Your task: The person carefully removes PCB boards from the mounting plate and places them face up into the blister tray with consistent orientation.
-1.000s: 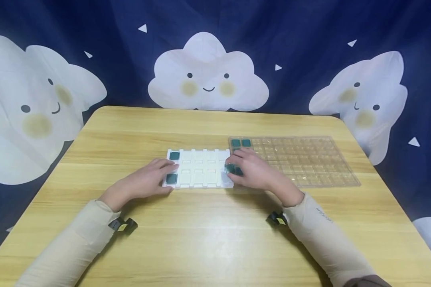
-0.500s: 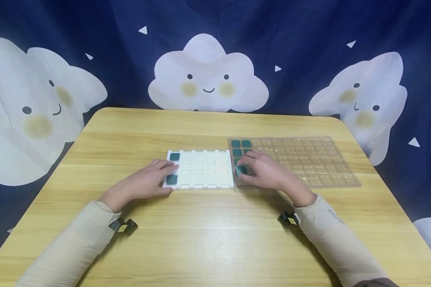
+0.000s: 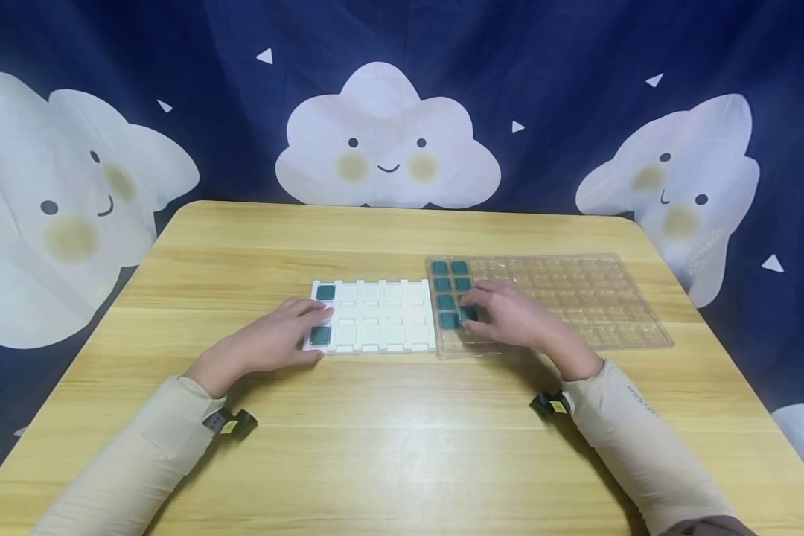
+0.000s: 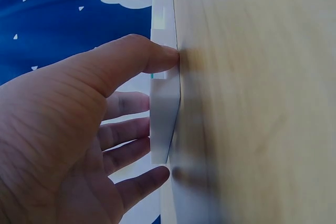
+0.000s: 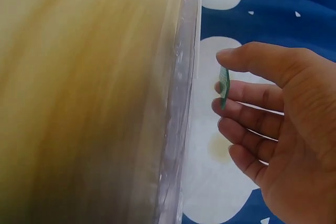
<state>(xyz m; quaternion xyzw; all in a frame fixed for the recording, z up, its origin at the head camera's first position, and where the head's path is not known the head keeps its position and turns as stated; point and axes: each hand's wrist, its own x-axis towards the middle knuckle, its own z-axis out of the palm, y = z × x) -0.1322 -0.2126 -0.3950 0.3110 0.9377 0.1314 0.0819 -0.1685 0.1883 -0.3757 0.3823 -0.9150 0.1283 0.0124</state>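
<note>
My left hand (image 3: 275,336) grips the left end of a white slotted tray (image 3: 382,316), its thumb at the front edge. Two green square processor chips sit in that tray's left column, one in the back corner (image 3: 324,292) and one in front (image 3: 320,336). Over the left part of a clear plastic tray (image 3: 576,298), my right hand (image 3: 512,320) pinches another green chip (image 5: 224,87) between thumb and fingertips. In the right wrist view this chip stands nearly edge-on, above the clear tray's rim.
Several green chips (image 3: 445,301) lie in the clear tray's two leftmost columns. The trays lie side by side on a wooden table (image 3: 388,447). Behind it hangs a dark blue curtain (image 3: 549,45) with cloud prints.
My right hand has moved right with the chip, from the white tray's right end to over the clear tray. More chips there are uncovered now. My left hand has stayed put.
</note>
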